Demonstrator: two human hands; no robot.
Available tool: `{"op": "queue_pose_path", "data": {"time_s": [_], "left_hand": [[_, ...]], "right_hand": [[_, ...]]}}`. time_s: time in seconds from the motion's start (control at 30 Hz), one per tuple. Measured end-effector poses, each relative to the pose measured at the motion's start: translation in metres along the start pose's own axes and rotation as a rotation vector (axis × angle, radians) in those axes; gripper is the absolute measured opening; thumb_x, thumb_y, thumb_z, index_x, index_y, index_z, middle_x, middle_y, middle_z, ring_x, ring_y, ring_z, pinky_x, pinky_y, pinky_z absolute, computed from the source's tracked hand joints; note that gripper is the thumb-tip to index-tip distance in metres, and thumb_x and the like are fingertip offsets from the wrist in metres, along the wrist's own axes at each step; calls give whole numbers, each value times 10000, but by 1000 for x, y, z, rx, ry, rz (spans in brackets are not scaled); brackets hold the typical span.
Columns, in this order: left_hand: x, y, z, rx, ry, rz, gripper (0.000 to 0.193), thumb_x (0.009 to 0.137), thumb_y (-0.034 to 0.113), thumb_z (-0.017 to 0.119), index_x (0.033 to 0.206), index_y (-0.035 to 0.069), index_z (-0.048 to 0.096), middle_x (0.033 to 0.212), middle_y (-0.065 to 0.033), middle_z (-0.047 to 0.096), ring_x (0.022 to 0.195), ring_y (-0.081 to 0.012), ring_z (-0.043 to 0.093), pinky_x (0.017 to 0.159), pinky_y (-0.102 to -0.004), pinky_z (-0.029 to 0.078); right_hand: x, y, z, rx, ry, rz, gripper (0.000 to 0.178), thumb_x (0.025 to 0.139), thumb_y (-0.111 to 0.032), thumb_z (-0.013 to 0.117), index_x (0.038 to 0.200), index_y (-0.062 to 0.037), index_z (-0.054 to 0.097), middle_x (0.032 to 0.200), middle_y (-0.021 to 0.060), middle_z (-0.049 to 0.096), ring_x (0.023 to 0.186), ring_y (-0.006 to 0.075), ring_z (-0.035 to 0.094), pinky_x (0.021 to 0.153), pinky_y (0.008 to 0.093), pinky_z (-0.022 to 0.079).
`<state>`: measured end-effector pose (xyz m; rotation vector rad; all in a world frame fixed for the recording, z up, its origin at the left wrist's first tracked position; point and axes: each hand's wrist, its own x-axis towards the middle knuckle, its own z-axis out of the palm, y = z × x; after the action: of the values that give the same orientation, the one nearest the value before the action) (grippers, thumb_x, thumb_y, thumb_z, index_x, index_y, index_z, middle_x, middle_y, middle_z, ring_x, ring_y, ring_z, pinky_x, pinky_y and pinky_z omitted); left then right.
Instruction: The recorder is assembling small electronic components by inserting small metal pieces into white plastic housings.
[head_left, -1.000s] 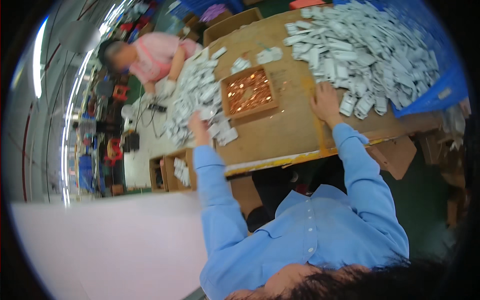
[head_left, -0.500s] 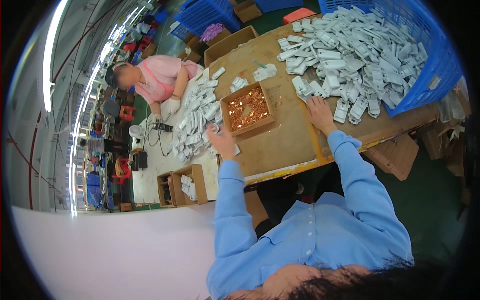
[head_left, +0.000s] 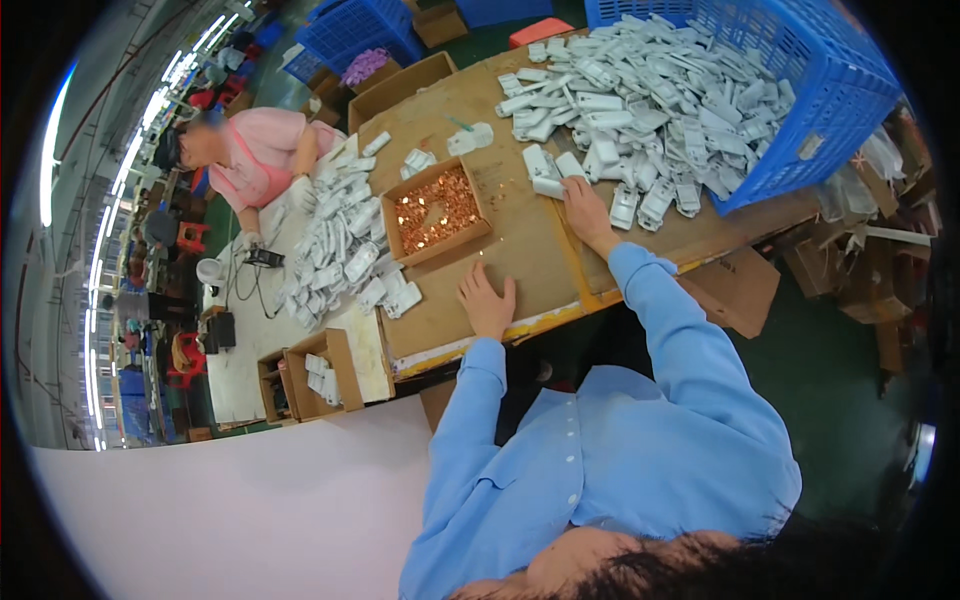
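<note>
My right hand (head_left: 590, 214) is at the near left edge of a big pile of white plastic casings (head_left: 660, 115). Its fingers are closed on the end of one white plastic casing (head_left: 547, 187). Over the brown cardboard table cover (head_left: 530, 270), my left hand (head_left: 487, 304) is open with its fingers apart and nothing in it. Just beyond it stands a cardboard box (head_left: 445, 247) full of small copper-coloured metal pieces (head_left: 432, 210). To the left of that box lies a second heap of white casings (head_left: 335, 240).
A blue plastic crate (head_left: 820, 110) lies tipped at the right behind the pile. Across the left table a co-worker in pink (head_left: 262, 150) handles casings with gloved hands, near a small black device (head_left: 265, 257). Small cardboard boxes (head_left: 345, 370) stand at the near left edge.
My left hand has moved right, off the left heap to the bare cardboard, and its fingers have spread. My right hand has drawn a casing slightly out from the pile's edge. The view has shifted.
</note>
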<state>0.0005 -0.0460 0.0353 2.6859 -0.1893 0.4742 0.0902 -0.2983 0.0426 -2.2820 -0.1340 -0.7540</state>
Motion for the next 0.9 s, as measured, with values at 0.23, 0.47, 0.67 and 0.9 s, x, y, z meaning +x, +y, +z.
{"op": "queue_pose_path", "data": {"time_s": [0.23, 0.47, 0.67, 0.9], "left_hand": [[5, 9, -2, -66, 17, -44, 756, 797, 380, 665, 1366, -20, 367, 1354, -206, 435, 1236, -383, 393, 1092, -506, 249], [1, 7, -2, -148, 180, -77, 800, 759, 328, 713, 1381, -21, 352, 1342, -211, 448, 1223, -392, 406, 1088, -500, 253], [5, -3, 1, -237, 185, -86, 572, 768, 230, 687, 1259, 5, 498, 1077, -141, 581, 1051, -334, 514, 990, -472, 342], [3, -7, 2, -219, 152, -227, 465, 872, 186, 553, 1295, 9, 478, 1052, -178, 552, 1019, -366, 504, 908, -458, 367]], "right_hand": [[5, -21, -14, -7, -125, -530, 313, 826, -72, 594, 1135, -105, 559, 1086, 101, 584, 967, 306, 595, 794, 396, 504], [-8, -76, 6, -71, -501, -939, 313, 845, -164, 533, 1153, -109, 538, 1103, 58, 579, 1042, 224, 571, 841, 327, 463], [-8, -79, 22, -15, -527, -1039, 337, 850, -163, 529, 1182, -106, 544, 1198, 98, 562, 1148, 268, 543, 986, 377, 434], [70, -120, 54, 160, -420, -1002, 292, 829, -138, 632, 1113, -87, 586, 1131, 111, 603, 1047, 300, 595, 858, 414, 504]]}}
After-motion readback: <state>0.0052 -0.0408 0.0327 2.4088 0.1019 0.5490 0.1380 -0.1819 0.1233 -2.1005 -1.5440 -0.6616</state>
